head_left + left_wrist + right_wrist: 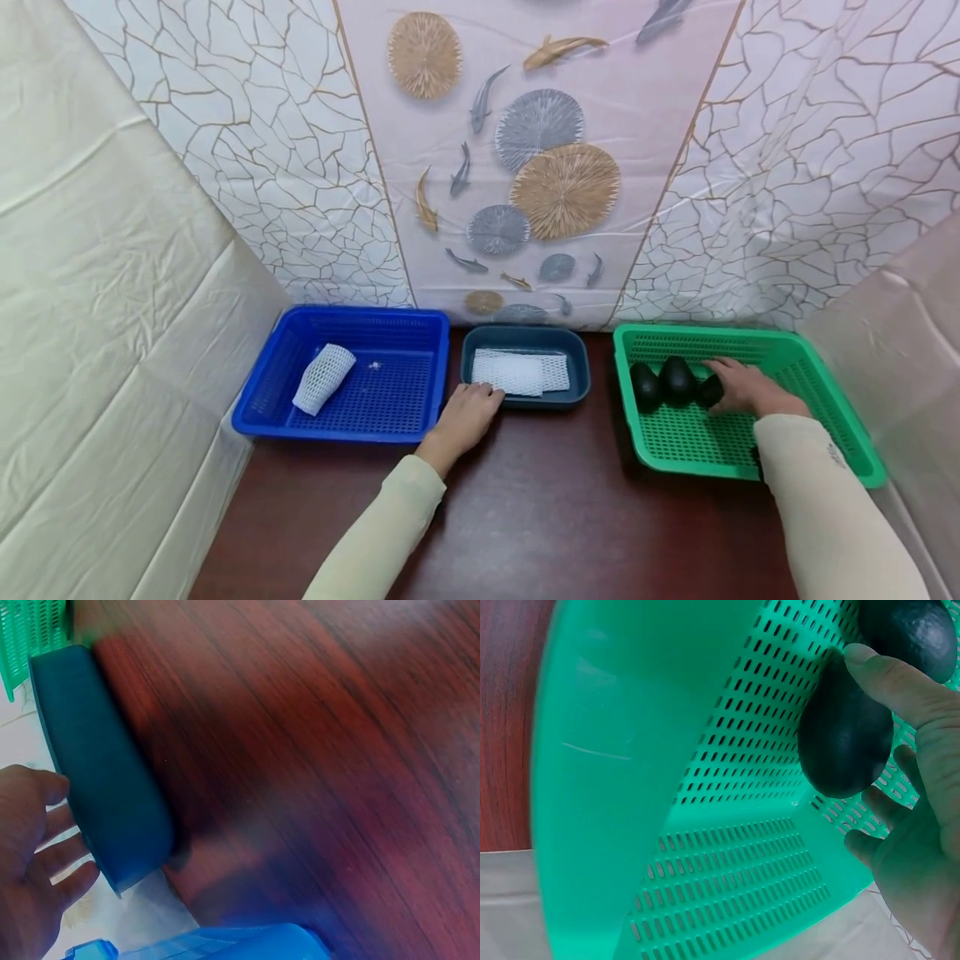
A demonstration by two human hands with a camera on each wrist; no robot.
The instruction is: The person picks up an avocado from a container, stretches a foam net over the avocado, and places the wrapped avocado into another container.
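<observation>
My left hand [468, 417] rests its loosely bent fingertips at the near left rim of a dark blue-green tray [525, 402]. White foam net sleeves [510, 372] lie flat inside that tray. On the right, my right hand [746, 390] reaches into a green basket [750, 477] with thumb and fingers spread about a dark avocado [844, 731]. Its thumb touches the avocado's upper end in the right wrist view; the other fingers stand apart from one another beside it. Two more dark avocados [678, 381] sit to the left in the same basket.
At the left stands a blue basket [337, 433] with a bulging white foam net sleeve [324, 379] in it; its contents are hidden. Small white bits [375, 365] lie there too. Behind the containers hangs a patterned cloth [495, 167]. Everything stands on a dark red-brown table [540, 508].
</observation>
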